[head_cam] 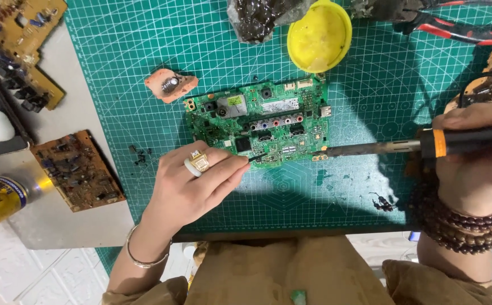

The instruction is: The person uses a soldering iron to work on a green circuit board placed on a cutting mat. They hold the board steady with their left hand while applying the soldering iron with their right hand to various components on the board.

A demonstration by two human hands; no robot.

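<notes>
Left hand (192,181) pinches fine tweezers (259,156) at the board's (260,121) lower edge. Board lies flat on the mat (144,56), below the yellow dish (319,36). Likely light, stiff, fragile: hold by its edges. Right hand (475,155) clasps iron (381,148), tip at board's right edge.

A matt green gridded rubbery cutting mat (370,85) carries a glossy green circuit board (260,121) dotted with shiny metal parts, a smooth yellow plastic lid (319,36), and a soldering iron (404,148) with a dull, scorched metal shaft and matt black plastic grip.
</notes>
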